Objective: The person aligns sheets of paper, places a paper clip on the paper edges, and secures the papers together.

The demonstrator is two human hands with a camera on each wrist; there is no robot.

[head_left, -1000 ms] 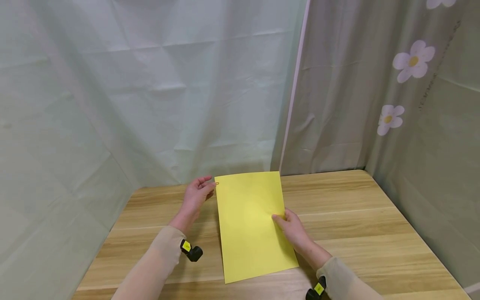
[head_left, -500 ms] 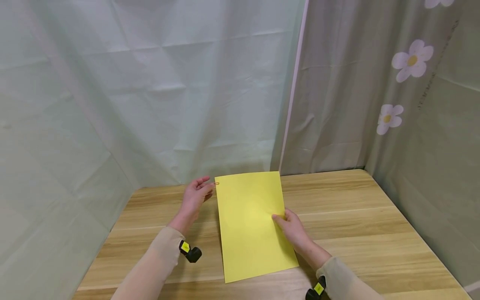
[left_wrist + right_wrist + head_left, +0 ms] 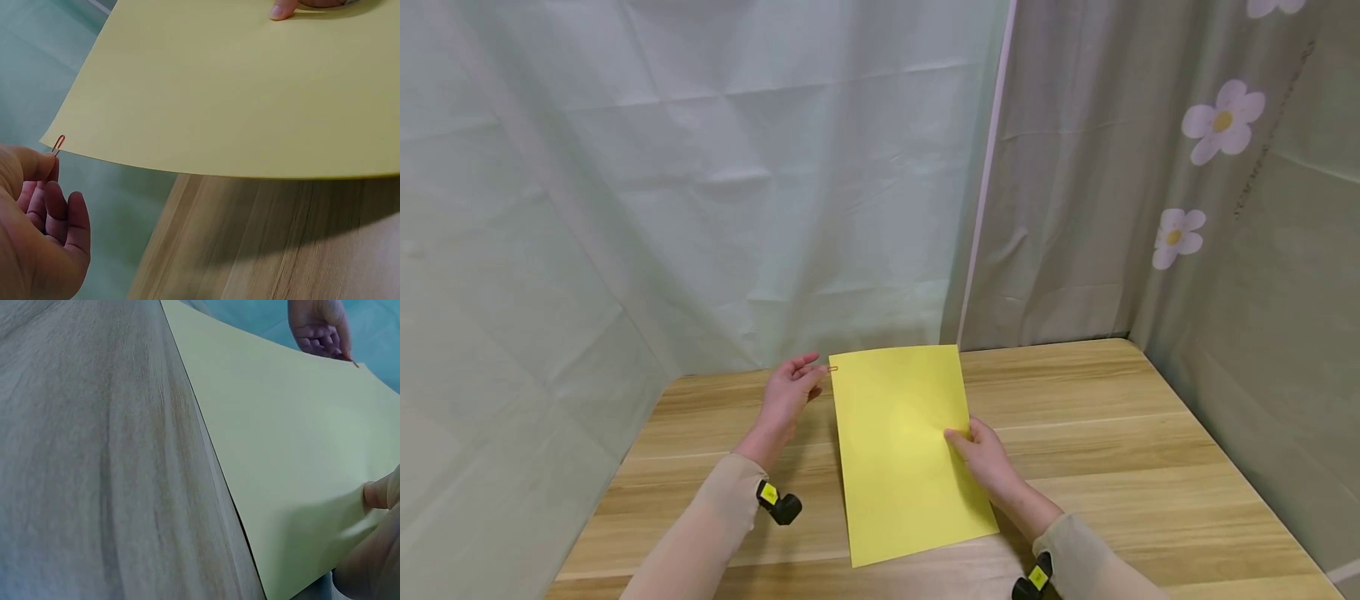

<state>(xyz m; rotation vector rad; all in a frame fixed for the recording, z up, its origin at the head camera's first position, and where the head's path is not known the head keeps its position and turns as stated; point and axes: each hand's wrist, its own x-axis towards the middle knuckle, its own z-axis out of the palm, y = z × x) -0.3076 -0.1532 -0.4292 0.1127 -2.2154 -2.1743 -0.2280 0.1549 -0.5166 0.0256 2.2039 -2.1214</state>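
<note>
A yellow sheet of paper (image 3: 898, 467) is held tilted over the wooden table, its far edge raised. My right hand (image 3: 988, 458) grips its right edge, thumb on the front face and the other fingers behind. At the far left corner sits a small red paper clip (image 3: 59, 144), straddling the paper's edge. My left hand (image 3: 790, 392) pinches the outer end of this clip between thumb and index finger, while the other fingers curl loosely below. In the right wrist view the left hand (image 3: 322, 328) shows beyond the paper, at the clip.
The wood-grain table (image 3: 1097, 450) lies under the paper and both forearms. Pale curtains (image 3: 737, 183) hang behind and to the left; a grey curtain with flowers (image 3: 1075, 208) stands at the right. A black wrist camera (image 3: 781, 504) sits on the left sleeve.
The left hand has shifted very slightly left since a second ago, and more of the red clip shows at the paper's edge. The right hand keeps its grip on the paper.
</note>
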